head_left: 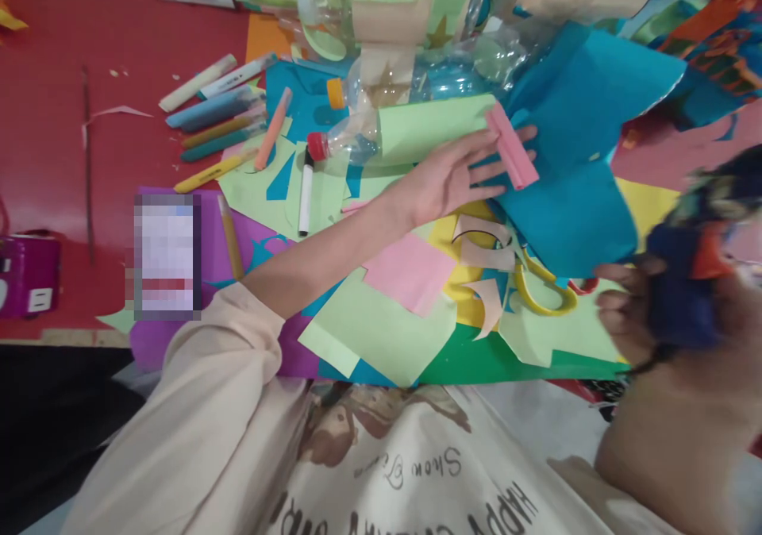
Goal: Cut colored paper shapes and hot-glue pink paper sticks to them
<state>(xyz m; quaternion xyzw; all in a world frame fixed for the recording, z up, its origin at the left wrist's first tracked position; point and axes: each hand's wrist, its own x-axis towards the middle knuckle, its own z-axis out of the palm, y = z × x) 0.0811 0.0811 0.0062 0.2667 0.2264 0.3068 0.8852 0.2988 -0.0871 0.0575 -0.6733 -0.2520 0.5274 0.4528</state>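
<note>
Two hands: one left hand [449, 179], one right hand [631, 321]. At the left hand, one pink paper roll [515, 152]; just beyond, one red-capped bottle [360, 136]; farther, one orange-capped bottle [360, 90]. Left of it, one black-capped marker [305, 194].

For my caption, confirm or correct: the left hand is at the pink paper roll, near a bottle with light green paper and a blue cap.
Not quite: the cap on the bottle is red, not blue, as the head view shows. The left hand is at the pink paper roll, near that bottle with light green paper.
</note>
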